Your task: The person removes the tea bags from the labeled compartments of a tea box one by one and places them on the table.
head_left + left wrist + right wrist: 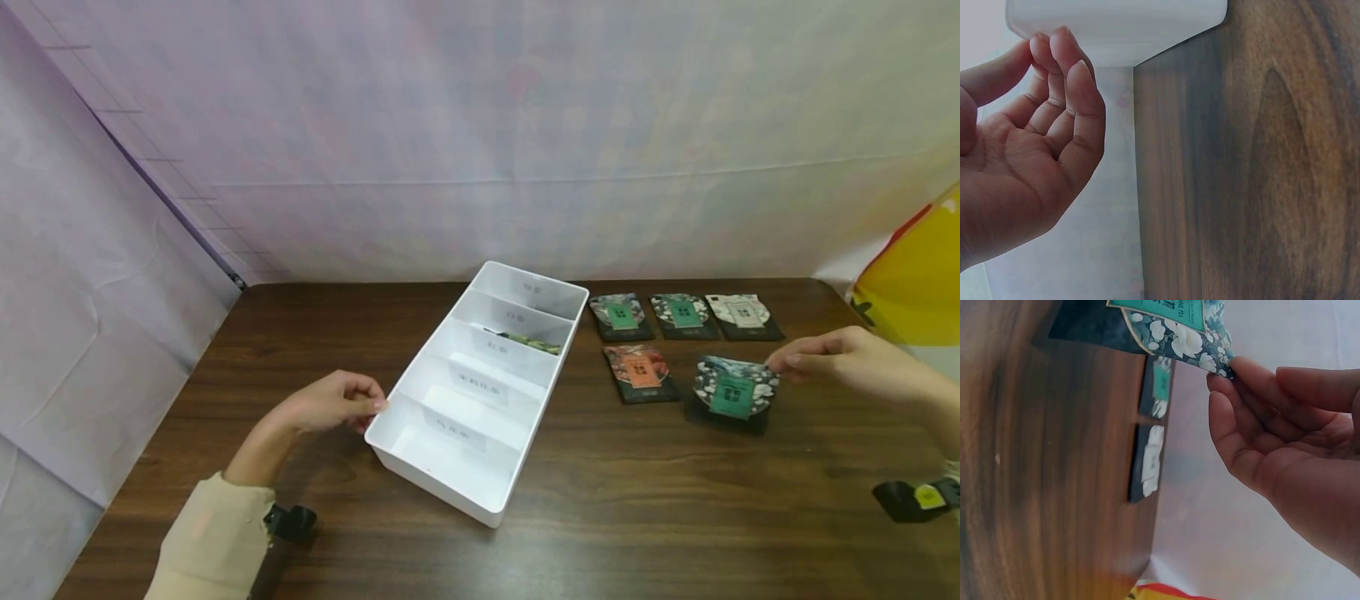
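My right hand (851, 358) pinches one top corner of a tea sachet (731, 396) with a green label and white flowers. The sachet hangs tilted close over the table, its dark bottom edge toward me; its printed front fills the top of the right wrist view (1175, 331). At the near left corner of a white divided box (438, 487), my left hand (330, 404) grips the rim between thumb and fingertips. Labels mark its several compartments. In the second compartment from the back lies a dark, yellow-green packet (528, 341), mostly hidden by the divider.
Right of the box lie an orange-label sachet (641, 373), two green-label sachets (621, 315) (684, 315) and a white-label sachet (742, 315). A pale cloth (525, 167) hangs behind the brown wooden table (615, 517). Something yellow and red (911, 275) stands at the right.
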Tool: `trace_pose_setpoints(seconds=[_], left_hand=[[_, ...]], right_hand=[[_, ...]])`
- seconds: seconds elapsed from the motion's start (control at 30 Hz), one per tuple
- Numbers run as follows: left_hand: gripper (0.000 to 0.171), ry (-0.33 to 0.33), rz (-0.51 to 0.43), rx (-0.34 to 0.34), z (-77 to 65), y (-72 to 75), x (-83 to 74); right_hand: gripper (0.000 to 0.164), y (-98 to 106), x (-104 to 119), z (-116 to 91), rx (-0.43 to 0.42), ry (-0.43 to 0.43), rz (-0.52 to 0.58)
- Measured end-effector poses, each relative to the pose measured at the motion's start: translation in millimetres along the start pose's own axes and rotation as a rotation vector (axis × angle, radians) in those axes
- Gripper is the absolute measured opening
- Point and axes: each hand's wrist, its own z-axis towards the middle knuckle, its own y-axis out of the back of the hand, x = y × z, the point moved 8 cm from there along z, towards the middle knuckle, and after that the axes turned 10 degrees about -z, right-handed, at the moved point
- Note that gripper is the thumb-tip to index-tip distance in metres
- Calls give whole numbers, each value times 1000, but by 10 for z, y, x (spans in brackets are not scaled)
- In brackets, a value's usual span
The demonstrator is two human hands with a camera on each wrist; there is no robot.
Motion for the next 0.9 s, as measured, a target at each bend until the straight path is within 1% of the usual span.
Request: trace_pose_setpoints(seconds=[0.37, 0.5, 0.6, 0.7, 0.9], left_hand=[[16, -3, -2, 1, 7, 6, 18], [16, -8, -7, 3, 4, 7, 18], [16, -10, -7, 5, 0, 2, 6], [16, -7, -9, 2, 1, 2, 7], [16, -5, -12, 2, -1, -5, 8]], right_hand=[[31, -83, -182, 117, -3, -1, 9], [30, -77, -222, 162, -29, 11, 0], [28, -78, -230, 198, -44, 28, 14], [29, -96, -251, 246, -42, 19, 13], [31, -154, -287, 341, -27, -6, -28]])
